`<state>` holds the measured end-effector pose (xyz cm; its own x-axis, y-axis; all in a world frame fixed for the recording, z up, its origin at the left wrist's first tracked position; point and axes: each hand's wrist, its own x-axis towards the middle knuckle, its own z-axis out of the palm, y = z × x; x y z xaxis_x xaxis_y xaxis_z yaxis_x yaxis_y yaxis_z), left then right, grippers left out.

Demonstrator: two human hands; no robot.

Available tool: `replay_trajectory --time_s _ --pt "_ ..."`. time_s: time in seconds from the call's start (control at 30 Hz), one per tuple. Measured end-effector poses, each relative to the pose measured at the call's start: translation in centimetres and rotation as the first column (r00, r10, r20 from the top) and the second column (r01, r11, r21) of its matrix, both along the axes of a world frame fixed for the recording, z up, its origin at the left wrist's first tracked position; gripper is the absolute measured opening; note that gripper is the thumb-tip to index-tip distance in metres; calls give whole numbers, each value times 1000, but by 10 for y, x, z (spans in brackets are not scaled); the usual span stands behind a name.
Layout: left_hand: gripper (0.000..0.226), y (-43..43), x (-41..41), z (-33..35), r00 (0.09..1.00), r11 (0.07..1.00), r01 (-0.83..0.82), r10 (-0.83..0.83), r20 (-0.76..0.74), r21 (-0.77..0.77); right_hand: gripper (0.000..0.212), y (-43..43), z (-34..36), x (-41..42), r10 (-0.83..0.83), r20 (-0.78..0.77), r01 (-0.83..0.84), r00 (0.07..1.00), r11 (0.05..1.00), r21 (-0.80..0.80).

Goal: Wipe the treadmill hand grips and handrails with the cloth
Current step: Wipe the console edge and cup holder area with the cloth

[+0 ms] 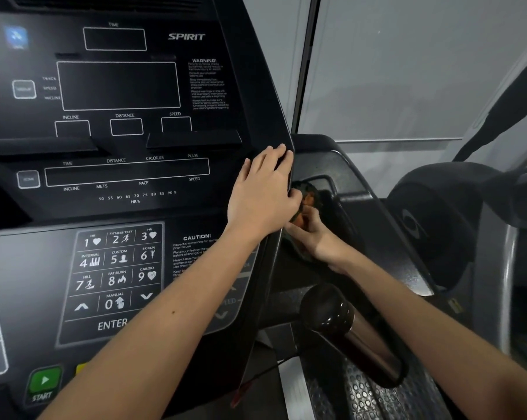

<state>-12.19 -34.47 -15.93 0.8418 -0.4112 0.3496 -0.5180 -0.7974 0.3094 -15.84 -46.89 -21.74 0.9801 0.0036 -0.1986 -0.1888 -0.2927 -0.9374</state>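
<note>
The black treadmill console [119, 165] fills the left of the view. My left hand [263, 192] lies flat on the console's right edge, its fingers straight and reaching over the rim. Just behind that edge, my right hand [313, 237] grips a dark green and orange cloth [306, 201] and presses it into the recess beside the console; the cloth is mostly hidden by both hands. Below them the shiny metal hand grip [344, 325] with a dark rounded end slants toward me. The right handrail [362, 189] curves back past the recess.
The keypad [116, 274] and green START button [44, 381] lie under my left forearm. A perforated black tray surface [368, 395] sits at lower right. Another machine's dark housing [431, 225] stands to the right, before a pale wall.
</note>
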Motion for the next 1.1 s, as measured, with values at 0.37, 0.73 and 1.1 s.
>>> replay_trajectory --time_s 0.37,0.73,1.1 --pt "63 0 1 -1 1000 1000 -1 1 14 4 50 -6 4 -7 55 27 -53 998 997 -61" --pt "62 0 0 0 1000 1000 0 -1 9 21 12 -27 16 -23 219 -49 -225 974 953 -204" --pt "62 -1 0 -1 1000 1000 -5 5 9 11 45 -14 -7 -1 123 84 -110 989 983 -145"
